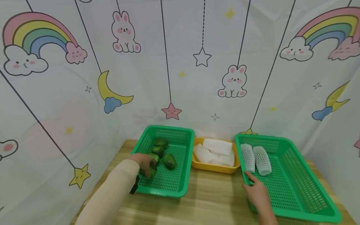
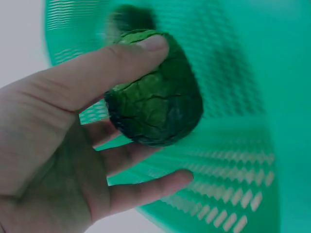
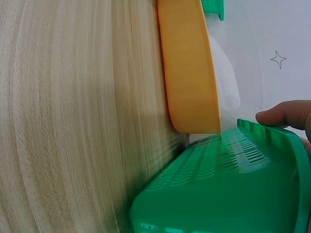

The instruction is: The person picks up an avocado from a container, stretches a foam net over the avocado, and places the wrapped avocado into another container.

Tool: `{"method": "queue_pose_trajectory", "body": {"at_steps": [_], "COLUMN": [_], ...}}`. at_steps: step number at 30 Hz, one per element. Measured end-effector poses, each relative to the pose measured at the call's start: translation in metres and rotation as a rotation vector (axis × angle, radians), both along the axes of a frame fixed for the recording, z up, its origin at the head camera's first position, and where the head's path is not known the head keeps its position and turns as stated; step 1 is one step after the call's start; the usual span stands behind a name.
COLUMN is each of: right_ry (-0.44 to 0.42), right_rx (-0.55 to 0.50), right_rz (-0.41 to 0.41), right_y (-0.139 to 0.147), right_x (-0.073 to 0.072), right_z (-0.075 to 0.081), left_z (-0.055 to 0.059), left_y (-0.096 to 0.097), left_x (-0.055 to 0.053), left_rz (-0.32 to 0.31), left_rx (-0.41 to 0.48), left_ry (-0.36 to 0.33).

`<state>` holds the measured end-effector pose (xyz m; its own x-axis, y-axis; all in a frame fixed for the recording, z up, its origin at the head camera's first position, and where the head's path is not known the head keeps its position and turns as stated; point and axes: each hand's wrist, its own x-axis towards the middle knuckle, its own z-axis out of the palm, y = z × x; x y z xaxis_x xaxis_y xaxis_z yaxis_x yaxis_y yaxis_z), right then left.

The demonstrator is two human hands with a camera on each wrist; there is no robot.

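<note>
Green avocado (image 2: 155, 107), pinched in the left hand (image 2: 73, 150) over the mid-left basket (image 1: 189, 162), stands near-upright at its frame's centre; the right hand (image 1: 257, 191), well apart, touches the lower-right basket (image 1: 289, 187), grip unclear.

From the head camera, the left hand (image 1: 142, 162) covers part of the avocado (image 2: 160, 107) it pinches; the wrist view blurs another avocado (image 2: 131, 22) behind. The right hand (image 3: 290, 115) and right green basket (image 3: 218, 194) run off their wrist picture's edge. Overlapping white foam nets (image 1: 217, 146) cannot be counted.
</note>
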<state>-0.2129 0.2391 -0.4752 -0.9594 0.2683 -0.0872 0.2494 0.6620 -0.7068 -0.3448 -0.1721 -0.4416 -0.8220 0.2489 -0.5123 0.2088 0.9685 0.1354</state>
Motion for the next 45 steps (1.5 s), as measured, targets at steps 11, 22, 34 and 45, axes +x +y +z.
{"method": "queue_pose_trajectory", "body": {"at_steps": [11, 22, 34, 45], "right_ry": [-0.024, -0.024, -0.035, -0.025], "right_rx": [0.003, -0.027, -0.048, -0.058], "right_rz": [0.001, 0.0, 0.006, 0.007], "right_y": [-0.002, 0.0, 0.003, 0.004], "right_x": [0.0, -0.001, -0.001, -0.002], "right_z": [0.001, -0.002, -0.003, -0.003], "left_z": [0.021, 0.027, 0.024, 0.017], "left_y": [0.02, 0.055, 0.1, 0.146], "left_x": [0.021, 0.033, 0.049, 0.064], "left_rz": [-0.079, -0.08, -0.057, -0.064], "left_rx": [0.437, 0.653, 0.911, 1.03], "left_ry": [0.145, 0.24, 0.19, 0.127]}}
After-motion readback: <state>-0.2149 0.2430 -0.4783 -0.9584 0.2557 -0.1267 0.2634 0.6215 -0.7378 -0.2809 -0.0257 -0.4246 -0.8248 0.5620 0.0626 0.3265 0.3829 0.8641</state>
